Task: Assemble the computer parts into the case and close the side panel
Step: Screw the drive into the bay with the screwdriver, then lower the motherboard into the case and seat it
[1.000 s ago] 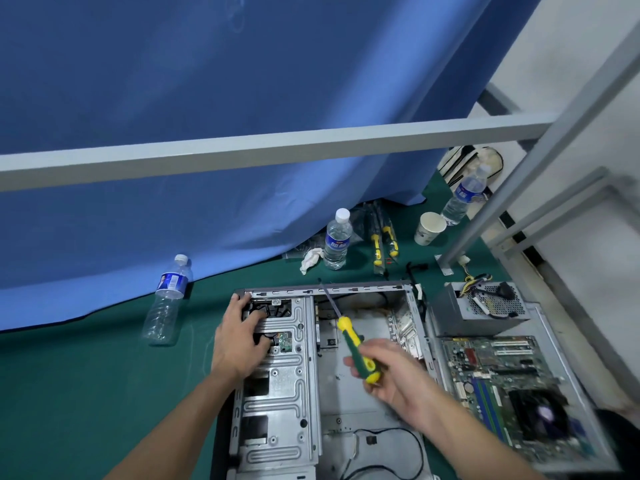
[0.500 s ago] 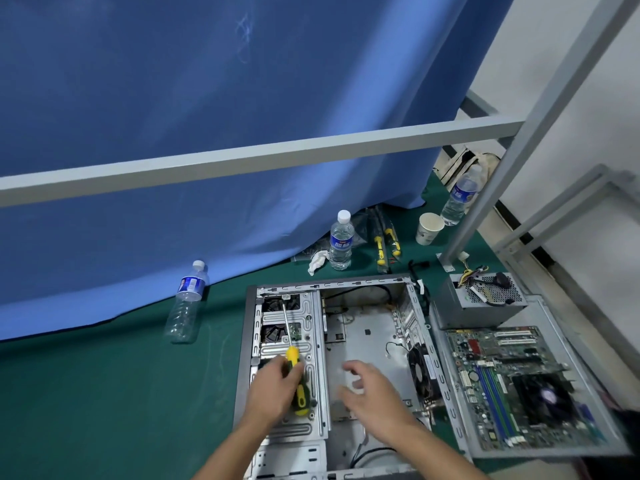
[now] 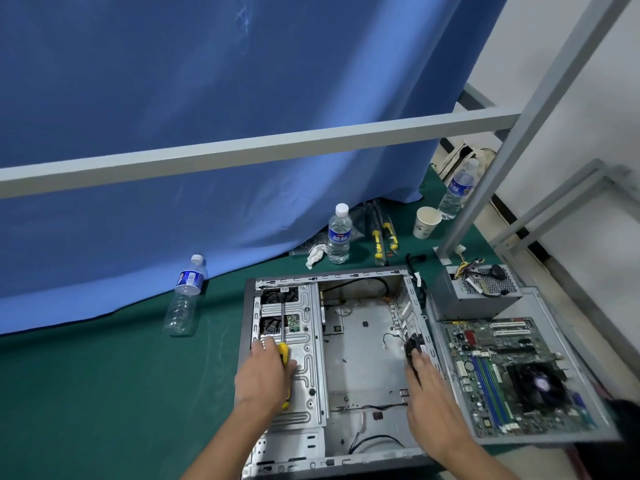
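An open grey computer case (image 3: 360,358) lies flat on the green mat. Over its drive cage, my left hand (image 3: 265,375) holds a yellow-and-green screwdriver (image 3: 283,344) whose shaft points away from me. My right hand (image 3: 424,386) reaches to the black case fan (image 3: 414,346) at the case's right wall, fingers on it. A motherboard (image 3: 505,368) rests on the grey side panel (image 3: 550,306) to the right. The power supply (image 3: 474,292) stands behind it.
Water bottles stand at the left (image 3: 185,296), behind the case (image 3: 339,233) and far right (image 3: 457,190). A paper cup (image 3: 426,221), spare screwdrivers (image 3: 382,237) and a crumpled tissue (image 3: 316,254) lie behind the case. A grey frame bar (image 3: 242,150) and a slanted post (image 3: 512,133) cross overhead.
The screwdriver passed from my right hand to my left, which now holds it over the drive cage. My right hand moved right to the case fan.
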